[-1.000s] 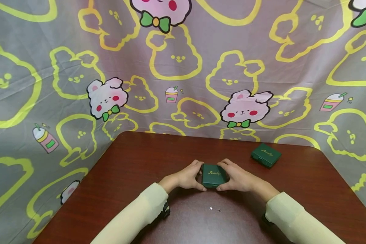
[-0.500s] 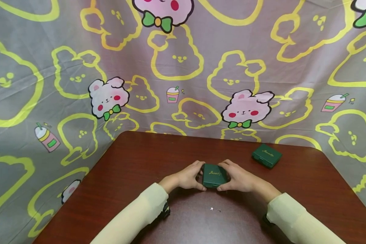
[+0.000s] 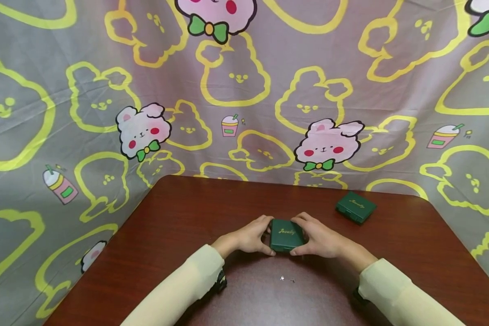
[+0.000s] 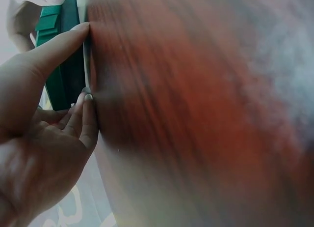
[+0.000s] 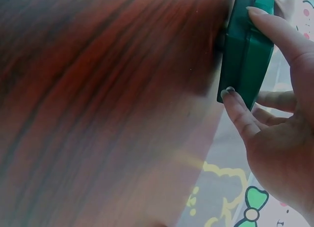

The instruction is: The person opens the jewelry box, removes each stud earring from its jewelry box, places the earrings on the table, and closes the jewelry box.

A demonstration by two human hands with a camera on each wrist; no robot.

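Note:
A small dark green jewelry box point(image 3: 286, 235) with gold lettering on its lid sits at the middle of the table, lid closed, clasp side toward me. My left hand point(image 3: 250, 236) grips its left side, thumb at the near corner and fingers at the far one. On the opposite side, my right hand point(image 3: 319, 236) holds it the same way. The left wrist view shows the thumb and fingertips on the edges of the green box point(image 4: 64, 74). From the right wrist, the thumb lies along the box point(image 5: 248, 50) near its clasp, with a fingertip at the far corner.
A second green jewelry box point(image 3: 355, 207), also closed, lies farther back to the right. Nearer me on the brown table point(image 3: 179, 213) are a tiny silver star point(image 3: 282, 278) and another tiny piece point(image 3: 292, 280). A patterned curtain point(image 3: 265, 90) hangs behind the table.

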